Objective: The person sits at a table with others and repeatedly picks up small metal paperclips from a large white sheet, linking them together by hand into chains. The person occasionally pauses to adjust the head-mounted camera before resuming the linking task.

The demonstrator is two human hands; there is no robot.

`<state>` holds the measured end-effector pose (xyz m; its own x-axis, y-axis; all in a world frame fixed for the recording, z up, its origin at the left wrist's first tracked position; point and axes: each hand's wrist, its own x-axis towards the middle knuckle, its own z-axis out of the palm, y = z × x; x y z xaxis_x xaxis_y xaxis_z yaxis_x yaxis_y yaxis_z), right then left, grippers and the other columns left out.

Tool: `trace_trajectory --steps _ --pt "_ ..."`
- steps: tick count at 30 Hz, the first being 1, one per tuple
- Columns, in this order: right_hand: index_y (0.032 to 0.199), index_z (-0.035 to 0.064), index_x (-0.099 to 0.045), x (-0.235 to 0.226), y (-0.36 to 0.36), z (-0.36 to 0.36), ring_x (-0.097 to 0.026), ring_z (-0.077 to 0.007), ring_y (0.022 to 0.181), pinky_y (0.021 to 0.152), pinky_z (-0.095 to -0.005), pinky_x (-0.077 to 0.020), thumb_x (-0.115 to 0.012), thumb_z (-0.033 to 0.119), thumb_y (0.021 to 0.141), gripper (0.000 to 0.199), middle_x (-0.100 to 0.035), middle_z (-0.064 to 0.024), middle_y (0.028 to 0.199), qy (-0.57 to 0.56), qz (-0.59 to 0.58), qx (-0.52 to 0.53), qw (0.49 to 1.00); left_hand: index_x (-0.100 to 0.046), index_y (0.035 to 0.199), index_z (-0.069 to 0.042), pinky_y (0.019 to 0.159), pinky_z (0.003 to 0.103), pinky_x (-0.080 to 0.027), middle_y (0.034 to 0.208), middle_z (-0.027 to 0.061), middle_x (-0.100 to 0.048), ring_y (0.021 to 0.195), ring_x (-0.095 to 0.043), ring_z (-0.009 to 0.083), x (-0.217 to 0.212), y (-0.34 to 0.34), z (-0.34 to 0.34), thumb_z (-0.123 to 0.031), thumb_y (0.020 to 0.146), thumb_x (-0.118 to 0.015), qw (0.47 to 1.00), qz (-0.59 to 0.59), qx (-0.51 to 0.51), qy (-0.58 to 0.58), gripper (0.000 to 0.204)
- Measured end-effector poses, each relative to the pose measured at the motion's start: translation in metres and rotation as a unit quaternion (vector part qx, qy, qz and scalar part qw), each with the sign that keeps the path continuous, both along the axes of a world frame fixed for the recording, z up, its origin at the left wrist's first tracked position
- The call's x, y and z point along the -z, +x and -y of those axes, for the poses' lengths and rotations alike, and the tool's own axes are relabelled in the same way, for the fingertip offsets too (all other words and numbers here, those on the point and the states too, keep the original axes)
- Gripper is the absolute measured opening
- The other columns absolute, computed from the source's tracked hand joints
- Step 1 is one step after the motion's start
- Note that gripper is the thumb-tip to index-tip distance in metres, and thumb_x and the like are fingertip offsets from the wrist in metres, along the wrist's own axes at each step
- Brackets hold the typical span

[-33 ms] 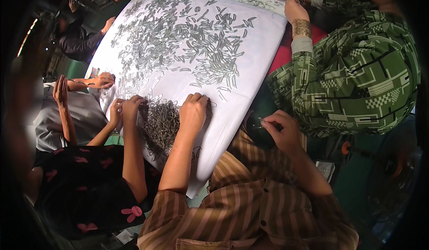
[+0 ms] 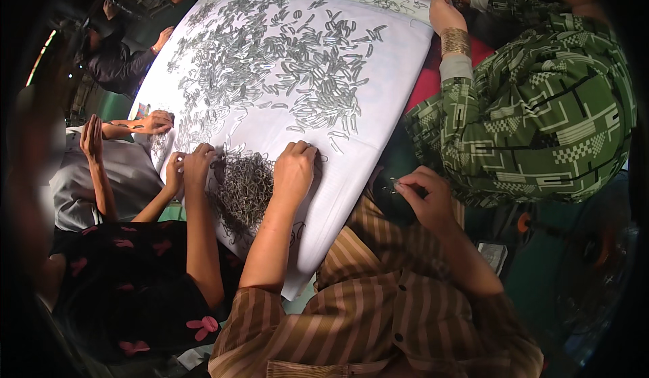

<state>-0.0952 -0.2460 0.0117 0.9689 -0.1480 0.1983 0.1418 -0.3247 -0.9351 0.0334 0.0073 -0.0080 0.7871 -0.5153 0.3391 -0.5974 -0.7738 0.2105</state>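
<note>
My left hand [image 2: 295, 170] rests on the white-covered table [image 2: 341, 192], fingers curled down and closed. What they hold, if anything, is hidden; a thin dark wire loop [image 2: 324, 157] shows by the fingertips. Just left of this hand lies a tangled heap of dark wire loops [image 2: 247, 192]. Off the table's right edge, above my lap, my right hand [image 2: 429, 199] pinches a small shiny piece [image 2: 395, 183] between thumb and fingertips. It is too small to name. Farther up the table are many flat, narrow grey loops [image 2: 324, 97], scattered and overlapping.
At my left, a co-worker in black with pink shapes [image 2: 128, 290] has both hands beside the heap. Beyond is a person in grey [image 2: 84, 189]. A person in patterned green [image 2: 534, 114] works across the right edge. An orange-centred fan [image 2: 522, 223] stands lower right.
My left hand has shifted very slightly to the right. My right hand keeps its pinch in the same place.
</note>
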Motion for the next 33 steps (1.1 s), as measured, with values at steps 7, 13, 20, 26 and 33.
trace_trajectory --steps 7,13,20,26,33 --pt "0.082 0.0016 -0.066 -0.003 0.000 -0.002 -0.057 -0.0164 0.064 0.057 -0.0274 -0.0442 -0.068 0.003 0.080 0.003 -0.059 -0.0067 0.072 -0.007 0.004 -0.008 1.000 -0.060 0.068 -0.001 0.065 0.038 -0.053 0.078 0.0141 -0.062 0.075 -0.062 0.0297 -0.009 0.010 0.011 -0.003 0.073 -0.058 0.991 -0.012 0.023 0.130 0.006" --pt "0.082 0.0011 -0.067 -0.001 0.001 -0.007 -0.057 -0.0179 0.063 0.056 -0.0285 -0.0450 -0.069 0.002 0.079 0.004 -0.059 -0.0078 0.072 0.007 0.039 -0.009 0.999 -0.062 0.071 -0.002 0.063 0.038 -0.053 0.074 0.0150 -0.064 0.068 -0.064 0.0308 -0.014 0.022 0.015 -0.010 0.069 -0.062 0.993 -0.052 0.003 0.105 0.008" --pt "0.082 -0.0002 -0.066 0.002 0.003 -0.013 -0.057 -0.0180 0.062 0.056 -0.0287 -0.0456 -0.069 0.003 0.080 0.005 -0.059 -0.0079 0.072 0.019 0.041 -0.001 0.999 -0.055 0.071 -0.003 0.056 0.022 -0.041 0.065 0.0001 -0.056 0.061 -0.049 0.0062 -0.019 0.008 0.004 -0.005 0.074 -0.065 0.891 -0.380 -0.133 -0.209 0.010" --pt "0.082 0.0002 -0.066 0.005 0.005 -0.022 -0.058 -0.0211 0.065 0.059 -0.0309 -0.0452 -0.069 0.003 0.079 0.005 -0.059 -0.0083 0.072 0.023 0.034 -0.005 0.999 -0.059 0.083 -0.005 0.058 0.019 -0.036 0.075 -0.0014 -0.059 0.065 -0.051 0.0049 -0.019 -0.030 0.017 0.002 0.083 -0.060 0.735 -0.477 -0.028 -0.480 0.007" --pt "0.083 0.0015 -0.065 0.007 0.003 -0.024 -0.058 -0.0278 0.070 0.064 -0.0357 -0.0457 -0.068 0.002 0.077 0.006 -0.060 -0.0097 0.076 0.011 0.067 0.002 0.998 -0.060 0.090 -0.002 0.072 0.019 -0.043 0.086 -0.0017 -0.059 0.078 -0.053 0.0050 -0.030 -0.075 0.058 0.002 0.086 -0.063 0.700 -0.540 0.054 -0.464 0.007"
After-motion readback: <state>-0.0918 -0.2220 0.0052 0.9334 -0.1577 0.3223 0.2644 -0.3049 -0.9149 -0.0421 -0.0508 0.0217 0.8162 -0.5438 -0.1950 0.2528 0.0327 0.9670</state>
